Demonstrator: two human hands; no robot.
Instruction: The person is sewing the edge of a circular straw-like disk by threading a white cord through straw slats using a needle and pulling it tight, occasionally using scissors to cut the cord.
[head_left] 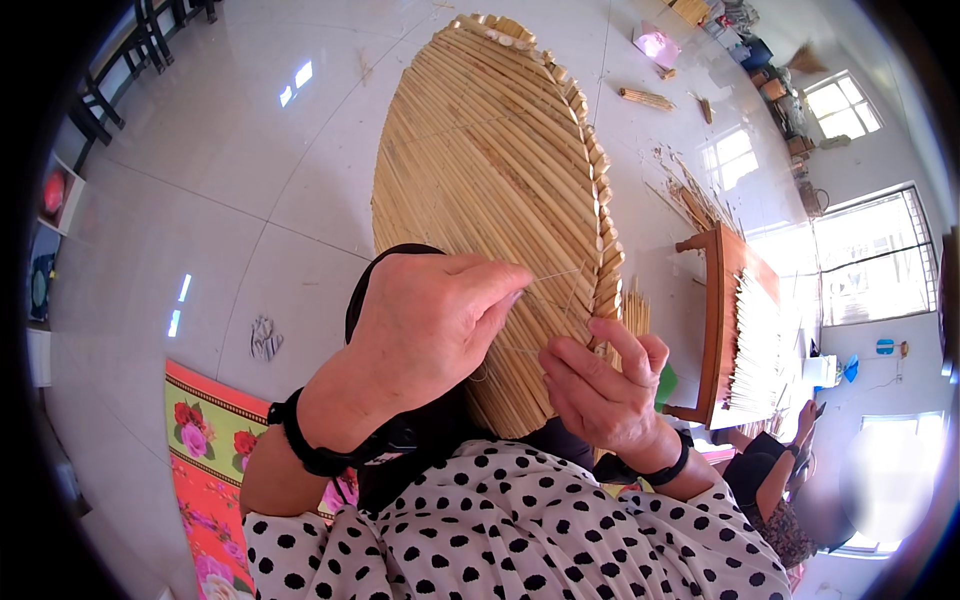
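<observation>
Across my lap lies a long oval mat of straw-coloured stalks (480,150), its right rim finished with a thick braided edge (603,200). My left hand (430,320) is over the mat, its thumb and forefinger pinching a thin pale thread (556,274). The thread runs taut from those fingertips toward the braided edge. At the lower right part of that edge, my right hand (610,385) has its fingers curled against the rim. Whether it grips the edge itself or something small, such as a needle, is hidden.
A wooden table (712,320) at the right bears many cut stalks (755,345); loose stalks (695,195) lie on the floor beyond. Another person (775,480) sits at the lower right. A flowered mat (205,480) and a glove (265,338) lie on the left floor.
</observation>
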